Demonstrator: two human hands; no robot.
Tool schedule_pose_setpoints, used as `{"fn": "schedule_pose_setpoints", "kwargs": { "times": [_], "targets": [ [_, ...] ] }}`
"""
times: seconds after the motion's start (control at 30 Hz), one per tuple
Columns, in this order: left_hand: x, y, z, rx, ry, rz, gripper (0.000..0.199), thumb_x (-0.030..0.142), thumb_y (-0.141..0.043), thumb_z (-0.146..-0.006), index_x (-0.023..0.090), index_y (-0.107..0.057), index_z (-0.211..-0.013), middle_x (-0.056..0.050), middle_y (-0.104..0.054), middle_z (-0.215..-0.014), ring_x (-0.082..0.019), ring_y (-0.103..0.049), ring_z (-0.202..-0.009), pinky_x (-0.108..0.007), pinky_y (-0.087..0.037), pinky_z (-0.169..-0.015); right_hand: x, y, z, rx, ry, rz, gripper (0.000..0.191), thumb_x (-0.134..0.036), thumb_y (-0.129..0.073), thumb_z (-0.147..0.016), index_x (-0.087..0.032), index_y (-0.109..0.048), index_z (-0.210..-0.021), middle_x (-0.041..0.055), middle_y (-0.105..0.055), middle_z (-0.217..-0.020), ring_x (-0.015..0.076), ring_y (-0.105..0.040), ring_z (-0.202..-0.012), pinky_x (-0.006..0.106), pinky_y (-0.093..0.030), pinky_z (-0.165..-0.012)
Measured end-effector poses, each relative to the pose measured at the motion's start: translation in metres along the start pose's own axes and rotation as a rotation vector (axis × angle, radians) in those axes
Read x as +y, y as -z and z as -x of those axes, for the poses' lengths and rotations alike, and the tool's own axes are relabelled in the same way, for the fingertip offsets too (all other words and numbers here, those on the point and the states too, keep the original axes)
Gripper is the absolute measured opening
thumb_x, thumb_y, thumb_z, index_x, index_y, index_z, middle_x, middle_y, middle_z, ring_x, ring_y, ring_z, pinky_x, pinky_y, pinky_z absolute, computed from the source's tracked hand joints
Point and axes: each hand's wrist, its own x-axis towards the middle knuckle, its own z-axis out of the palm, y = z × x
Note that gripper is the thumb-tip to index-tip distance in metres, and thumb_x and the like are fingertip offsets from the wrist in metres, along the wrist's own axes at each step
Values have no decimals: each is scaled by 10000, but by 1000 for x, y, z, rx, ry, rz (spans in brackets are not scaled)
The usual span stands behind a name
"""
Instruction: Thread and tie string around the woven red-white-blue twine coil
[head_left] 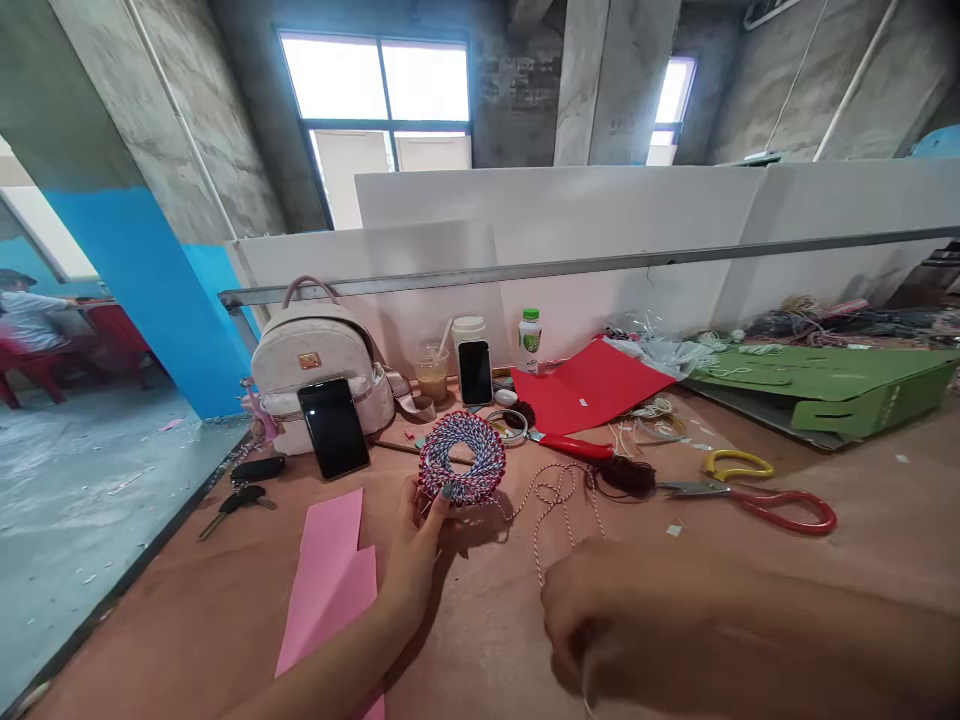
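A round ring of woven cord, patterned in red, white and blue, is held up by my left hand, thumb in front and fingers behind its lower edge. From the ring a thin red-and-white cord trails in loose loops across the table. My right hand is closed at the lower right, somewhat blurred, with the cord running to it and a strand hanging below the fingers. Scissors with one yellow and one red handle lie to the right, beside a dark red tassel.
Pink paper lies left of my forearm. Behind are a black phone, keys, a pale backpack, a drink cup, a green-capped bottle, red sheet and green cardboard.
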Motion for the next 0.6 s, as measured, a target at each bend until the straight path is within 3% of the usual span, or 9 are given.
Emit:
{"fn": "schedule_pose_setpoints", "kwargs": {
  "times": [0.07, 0.17, 0.27, 0.43, 0.6],
  "targets": [
    [1, -1, -1, 16, -6, -3, 538, 537, -769, -778, 252, -595, -1200, -70, -710, -1267, -256, -673, -1154, -284, -555, -846, 13, 14, -1, 150, -214, 131, 118, -188, -812, -795, -247, -744, -872, -64, -712, -817, 103, -645, -720, 168, -424, -621],
    [2, -2, -1, 20, -5, 0, 551, 541, -775, -764, 243, -596, -1191, -84, -708, -1272, -269, -677, -1148, -293, -563, -831, 33, 37, 3, 334, -414, 301, 69, -144, -659, -869, -167, -703, -918, 48, -711, -863, 192, -633, -730, 253, -389, -596],
    [2, -2, -1, 20, -4, 8, 570, 538, -784, -756, 238, -593, -1201, -94, -706, -1278, -279, -690, -1124, -303, -572, -813, 45, 46, 7, 367, -453, 376, 131, -135, -573, -914, -155, -682, -983, 102, -704, -971, 242, -645, -825, 281, -392, -625],
    [0, -1, -1, 17, -8, 23, 549, 519, -786, -768, 237, -610, -1205, -91, -711, -1271, -276, -688, -1133, -298, -577, -810, 48, 38, 6, 361, -419, 395, 159, -135, -551, -942, -192, -697, -973, 66, -714, -988, 225, -659, -848, 279, -407, -645],
    [-2, 1, -2, 10, -18, 37, 565, 534, -766, -787, 237, -601, -1238, -99, -716, -1271, -279, -714, -1088, -325, -588, -807, 61, 47, -3, 494, -491, 372, 137, -154, -591, -927, -189, -676, -1028, 74, -731, -1008, 236, -677, -871, 283, -430, -664]
  ]
}}
